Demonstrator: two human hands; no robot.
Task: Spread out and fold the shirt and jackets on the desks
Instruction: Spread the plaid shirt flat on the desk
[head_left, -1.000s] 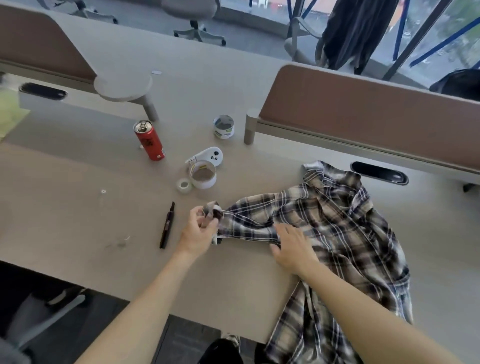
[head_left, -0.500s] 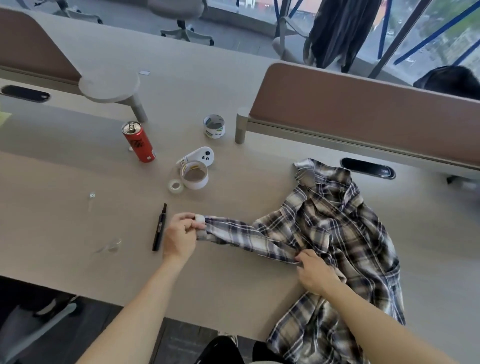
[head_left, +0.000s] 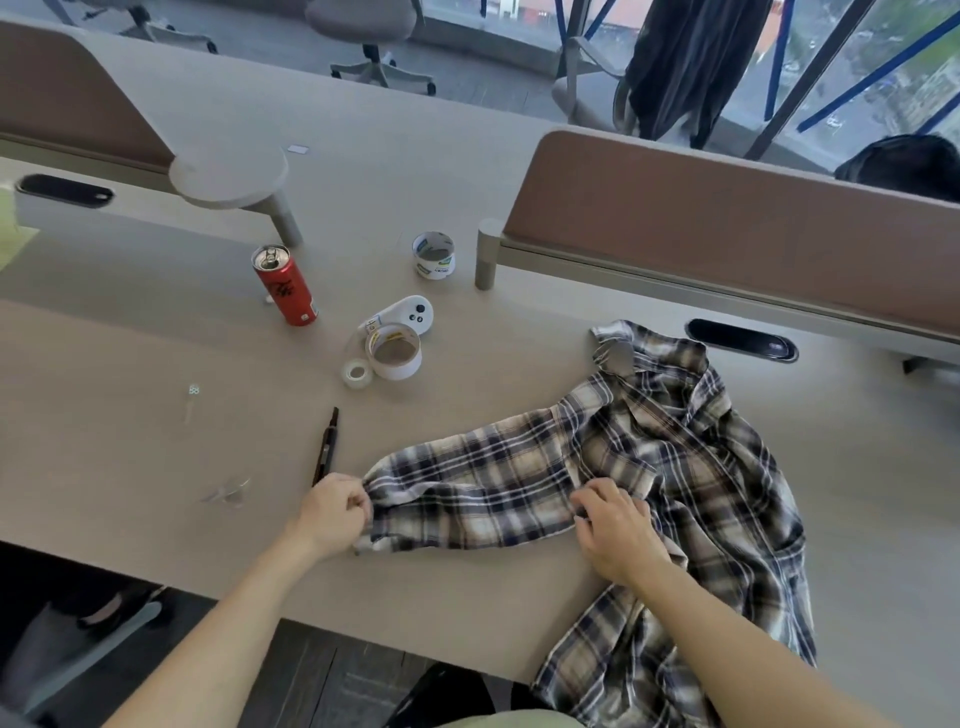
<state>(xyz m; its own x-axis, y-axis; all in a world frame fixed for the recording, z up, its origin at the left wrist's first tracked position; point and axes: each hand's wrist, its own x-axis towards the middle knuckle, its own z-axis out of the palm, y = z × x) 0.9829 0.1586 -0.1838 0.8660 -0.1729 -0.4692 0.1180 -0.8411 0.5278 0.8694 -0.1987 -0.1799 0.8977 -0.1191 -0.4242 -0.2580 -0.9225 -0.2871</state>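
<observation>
A plaid shirt (head_left: 691, 457) in navy, white and tan lies crumpled on the beige desk (head_left: 130, 415), collar toward the far divider, its hem hanging over the near edge. One sleeve (head_left: 478, 483) stretches flat to the left. My left hand (head_left: 332, 514) pinches the cuff end of that sleeve. My right hand (head_left: 615, 530) rests on the shirt where the sleeve meets the body, fingers curled into the cloth.
Left of the sleeve lies a black pen (head_left: 326, 447). Farther back stand a red can (head_left: 284, 286), tape rolls (head_left: 392, 352), a small clear tape roll (head_left: 357, 373), a white controller (head_left: 410, 314) and a white cup (head_left: 434, 255). A brown divider (head_left: 727, 228) bounds the far side.
The sleeve, narrow and twisted before, now lies spread wide and flat. My right hand moved from the sleeve's lower edge up onto the shoulder area; my left hand keeps the cuff.
</observation>
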